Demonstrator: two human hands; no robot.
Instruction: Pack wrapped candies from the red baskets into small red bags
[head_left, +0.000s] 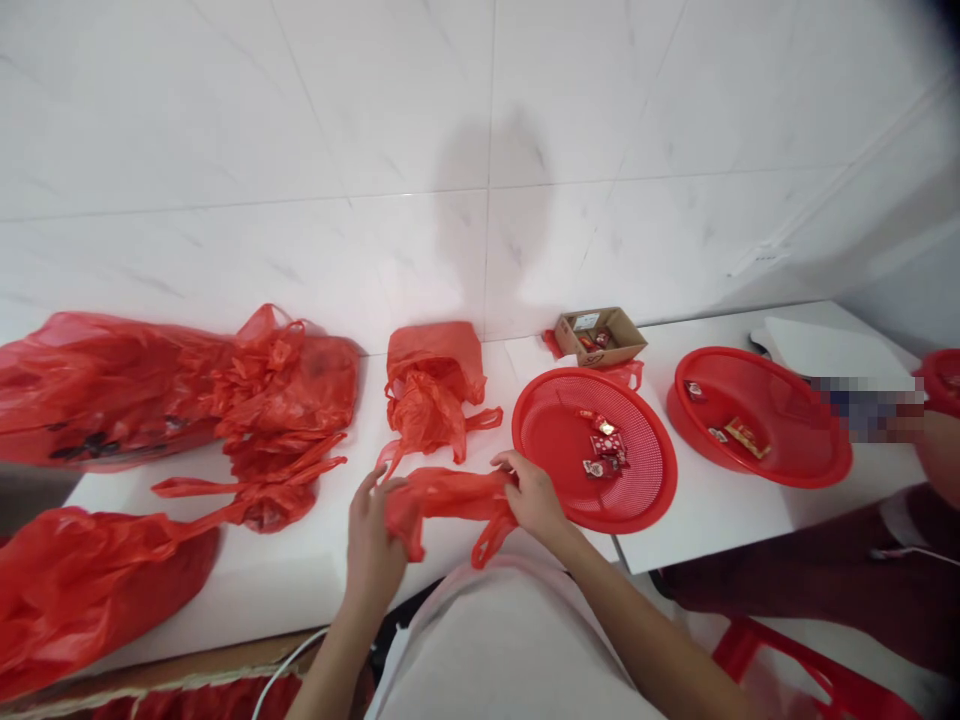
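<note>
Beside a round red plastic basket (546, 428) of shiny wrapped packets (607, 446)
My left hand (375, 540) and right hand (535, 497) clamp fingers on a red plastic bag (457, 494)

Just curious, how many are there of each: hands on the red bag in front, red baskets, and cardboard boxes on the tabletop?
Hands on the red bag: 2, the left hand and the right hand
Red baskets: 3, the central basket, the basket beside it and a partly visible one at the picture's right edge
Cardboard box: 1
Total: 6
</note>
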